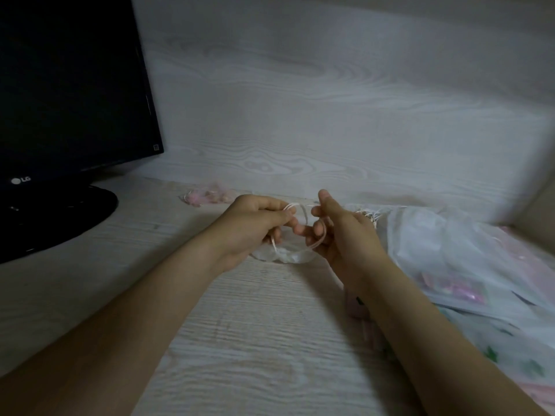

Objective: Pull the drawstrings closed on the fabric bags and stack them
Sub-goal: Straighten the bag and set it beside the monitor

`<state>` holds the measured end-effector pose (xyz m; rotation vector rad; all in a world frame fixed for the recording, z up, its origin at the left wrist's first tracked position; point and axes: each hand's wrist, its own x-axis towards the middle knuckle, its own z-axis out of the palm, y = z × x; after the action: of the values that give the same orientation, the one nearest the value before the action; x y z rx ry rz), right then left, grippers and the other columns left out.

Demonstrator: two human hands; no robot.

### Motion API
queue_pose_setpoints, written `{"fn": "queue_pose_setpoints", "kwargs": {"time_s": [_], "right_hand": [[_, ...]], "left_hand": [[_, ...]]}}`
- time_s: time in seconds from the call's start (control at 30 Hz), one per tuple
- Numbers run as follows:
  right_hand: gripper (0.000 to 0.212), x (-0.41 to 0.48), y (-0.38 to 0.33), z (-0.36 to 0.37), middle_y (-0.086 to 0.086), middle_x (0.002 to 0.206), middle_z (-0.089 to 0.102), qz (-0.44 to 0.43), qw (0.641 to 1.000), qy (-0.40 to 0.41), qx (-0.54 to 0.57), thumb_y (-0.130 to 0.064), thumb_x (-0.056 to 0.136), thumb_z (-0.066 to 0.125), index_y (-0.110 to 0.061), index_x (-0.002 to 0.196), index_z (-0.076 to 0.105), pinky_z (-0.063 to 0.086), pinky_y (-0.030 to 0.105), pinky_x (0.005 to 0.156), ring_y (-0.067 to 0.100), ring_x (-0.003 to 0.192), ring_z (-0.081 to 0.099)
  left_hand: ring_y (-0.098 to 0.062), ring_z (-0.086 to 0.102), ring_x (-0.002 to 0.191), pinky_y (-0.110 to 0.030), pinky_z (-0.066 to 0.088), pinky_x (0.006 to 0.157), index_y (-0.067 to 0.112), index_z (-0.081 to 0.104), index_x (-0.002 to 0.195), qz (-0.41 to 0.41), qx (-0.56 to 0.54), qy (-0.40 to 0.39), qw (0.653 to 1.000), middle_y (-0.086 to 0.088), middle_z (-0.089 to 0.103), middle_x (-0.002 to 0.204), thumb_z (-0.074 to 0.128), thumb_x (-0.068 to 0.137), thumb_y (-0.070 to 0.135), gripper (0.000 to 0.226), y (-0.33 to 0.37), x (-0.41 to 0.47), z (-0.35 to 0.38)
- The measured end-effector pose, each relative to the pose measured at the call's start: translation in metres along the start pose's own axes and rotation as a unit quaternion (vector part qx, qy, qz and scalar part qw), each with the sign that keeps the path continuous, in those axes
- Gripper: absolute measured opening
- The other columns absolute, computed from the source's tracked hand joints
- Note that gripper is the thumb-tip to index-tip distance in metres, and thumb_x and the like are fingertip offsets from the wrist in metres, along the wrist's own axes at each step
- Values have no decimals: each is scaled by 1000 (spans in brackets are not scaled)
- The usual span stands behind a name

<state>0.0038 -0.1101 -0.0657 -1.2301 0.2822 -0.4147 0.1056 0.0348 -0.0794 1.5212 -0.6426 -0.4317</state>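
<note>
Head view, left grip [255, 225] and right grip [341, 234] each pinching drawstring [303, 212], sheer bag [282, 257] just below them.

At the upper left of the frame a black monitor [69, 85] is seen, marked with a small white logo [21, 180]. The desk [255, 340] and the wall panel [330, 100] are covered in a pale whitish-grey wood grain. At the centre, a sheer white fabric bag [285, 256] and its cream-white drawstring [318, 244] are shown. Left of centre, a pink bag [207, 197] is seen. At the right, a translucent white plastic bag [435, 235] is tinted by pink contents [462, 288]; green marks [534, 367] are printed on white at the lower right.
</note>
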Motion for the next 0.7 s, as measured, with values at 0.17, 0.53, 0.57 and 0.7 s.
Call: {"fn": "queue_pose_setpoints", "kwargs": {"time_s": [0.17,0.53,0.57,0.7], "right_hand": [[29,5,2,1,10,76,71,-80,995,4,-55,-24,106,54,-7,95,74,51,33,74,24,79,69],[35,12,4,-10,-9,54,36,-133,981,54,-133,-30,110,48,-12,92,71,39,27,59,9,52,36],[33,12,3,-11,-6,57,38,-117,988,40,-89,-28,110,47,-10,96,71,39,27,57,11,54,36],[20,11,0,-11,6,82,70,-77,997,-11,-25,-10,105,55,-5,117,70,52,30,70,18,73,60]], "left_hand": [[-14,54,67,-41,46,78,7,81,102,-33,28,-20,999,1,74,78,62,105,19,23,-2,-1,-1],[-19,55,73,-32,45,75,-2,79,108,-59,67,-134,987,-17,80,107,64,101,25,32,12,-9,-5],[-16,54,71,-32,46,77,0,79,110,-56,75,-143,985,-14,80,108,62,103,30,36,12,-10,-5],[-11,51,71,-31,49,80,10,80,115,-40,110,-165,979,0,82,100,65,102,40,35,13,-14,-7]]}}
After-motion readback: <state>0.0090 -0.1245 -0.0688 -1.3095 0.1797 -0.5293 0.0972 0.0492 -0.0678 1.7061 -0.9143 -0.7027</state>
